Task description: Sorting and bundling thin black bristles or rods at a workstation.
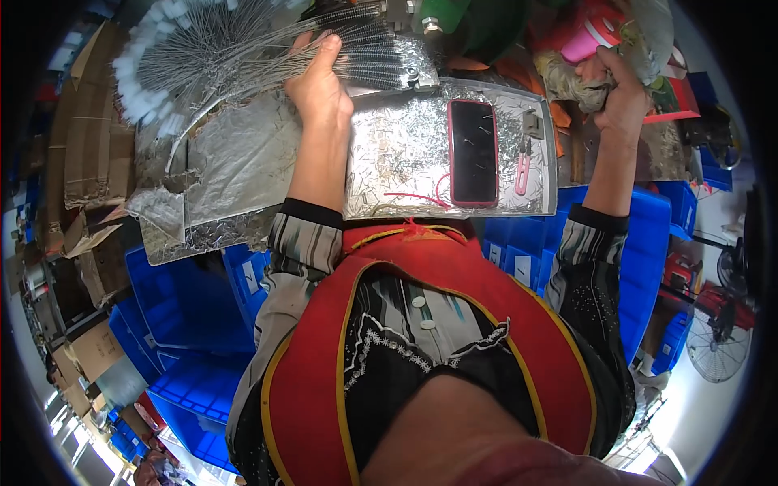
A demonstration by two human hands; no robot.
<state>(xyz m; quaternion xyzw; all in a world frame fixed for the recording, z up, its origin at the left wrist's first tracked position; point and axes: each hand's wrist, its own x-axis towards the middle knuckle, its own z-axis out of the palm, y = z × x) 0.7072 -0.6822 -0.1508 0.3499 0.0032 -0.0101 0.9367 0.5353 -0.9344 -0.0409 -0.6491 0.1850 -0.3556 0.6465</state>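
Observation:
My left hand [318,85] is closed around a bundle of thin wire brushes [369,58] at the upper left. Their dark bristled ends point right; the long bare wires fan out leftward to pale white-blue tips [134,61]. At the upper right, my right hand [620,93] has its fingers curled at a crumpled, yellowish-grey bag or cloth [571,83]. Just above those fingers is a pink and red object [590,40], its kind unclear. Between my forearms lies a metal tray [397,154] strewn with short wire clippings.
A phone with a red rim [473,154] and small pink-handled snips [523,170] lie in the tray. Green machine parts [442,14] stand at the back. Blue bins [190,300] sit below the bench, cardboard [97,121] at left, a fan [720,336] at right.

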